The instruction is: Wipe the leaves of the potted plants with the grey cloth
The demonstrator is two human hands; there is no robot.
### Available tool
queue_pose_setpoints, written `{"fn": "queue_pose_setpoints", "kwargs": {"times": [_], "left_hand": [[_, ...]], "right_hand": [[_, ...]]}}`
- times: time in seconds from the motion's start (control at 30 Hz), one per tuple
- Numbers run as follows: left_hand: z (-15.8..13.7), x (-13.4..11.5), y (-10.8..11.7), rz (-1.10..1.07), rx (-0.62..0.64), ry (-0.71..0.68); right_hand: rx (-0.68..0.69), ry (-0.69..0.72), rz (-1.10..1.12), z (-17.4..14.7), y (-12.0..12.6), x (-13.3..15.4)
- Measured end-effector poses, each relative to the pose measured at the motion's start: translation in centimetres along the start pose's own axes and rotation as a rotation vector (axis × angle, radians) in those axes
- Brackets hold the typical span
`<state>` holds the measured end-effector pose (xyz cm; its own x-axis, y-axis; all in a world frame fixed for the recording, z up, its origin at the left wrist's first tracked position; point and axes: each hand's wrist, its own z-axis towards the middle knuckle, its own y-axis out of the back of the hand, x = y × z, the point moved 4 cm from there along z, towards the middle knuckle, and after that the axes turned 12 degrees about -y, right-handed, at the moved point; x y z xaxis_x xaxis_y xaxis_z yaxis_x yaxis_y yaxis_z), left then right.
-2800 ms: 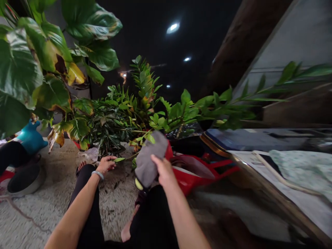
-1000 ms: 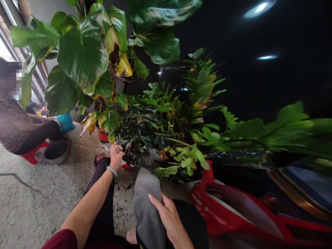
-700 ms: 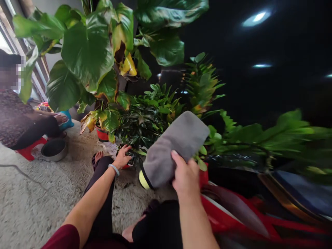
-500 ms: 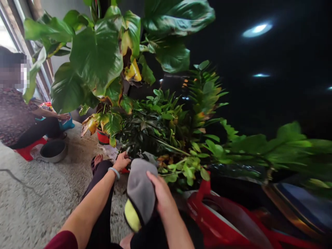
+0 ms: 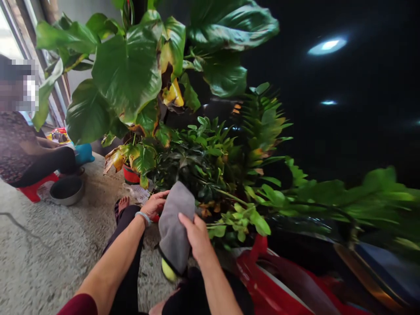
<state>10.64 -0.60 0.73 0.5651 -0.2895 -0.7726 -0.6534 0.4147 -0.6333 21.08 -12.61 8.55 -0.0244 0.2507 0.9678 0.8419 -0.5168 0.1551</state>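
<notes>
My right hand [image 5: 197,234] reaches forward from the lower middle, forearm angled up and slightly left, fingers curled over the near edge of a grey cloth [image 5: 175,223] and gripping it. The cloth looks soft and napped, like microfibre, hanging in a long folded slab with a yellow-green patch at its lower end. Its upper end rises just left of my knuckles and meets the foliage. My left hand [image 5: 155,204] stretches out along my left leg, wrist wearing a pale bracelet [image 5: 143,217], fingers loosely bent at the base of the dark-leaved plant [image 5: 193,164]; I cannot tell whether it grips anything. It sits just left of the cloth's upper edge.

The dark-leaved plant has narrow, glossy leaves, some yellowed. Above it spread the broad, waxy leaves of a large-leaved plant [image 5: 127,74], with brown and yellow patches. A red pot [image 5: 130,175] stands behind my left hand on the rough, pebbled floor [image 5: 39,253]. At far left another person [image 5: 22,148] sits beside a metal bowl [image 5: 66,190]. A smooth red moulded object [image 5: 272,284] lies to the lower right.
</notes>
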Motion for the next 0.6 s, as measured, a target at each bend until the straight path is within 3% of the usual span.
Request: {"fn": "queue_pose_setpoints", "kwargs": {"times": [0.1,0.2,0.27,0.33,0.47,0.53,0.6], "left_hand": [[0.4,0.5,0.5,0.050,-0.004,0.035],[0.9,1.0,1.6,0.125,-0.069,0.027],[1.1,1.1,2.4,0.202,-0.134,0.015],[1.2,1.2,2.8,0.269,-0.170,-0.005],[1.1,1.3,2.6,0.333,-0.152,-0.016],[1.0,1.5,2.4,0.352,-0.157,-0.013],[0.8,1.6,2.4,0.357,-0.177,-0.020]], "right_hand": [[0.060,-0.076,-0.038,-2.4,-0.2,-3.3],[0.112,-0.133,-0.013,-4.0,1.3,-3.5],[0.075,-0.192,0.052,-4.5,3.0,-2.0],[-0.098,-0.215,0.148,-4.9,5.2,0.3],[-0.469,0.050,0.363,-4.3,8.1,5.8],[-0.506,0.145,0.401,-2.6,7.4,6.8],[-0.369,0.053,0.366,-0.7,5.3,5.7]]}}
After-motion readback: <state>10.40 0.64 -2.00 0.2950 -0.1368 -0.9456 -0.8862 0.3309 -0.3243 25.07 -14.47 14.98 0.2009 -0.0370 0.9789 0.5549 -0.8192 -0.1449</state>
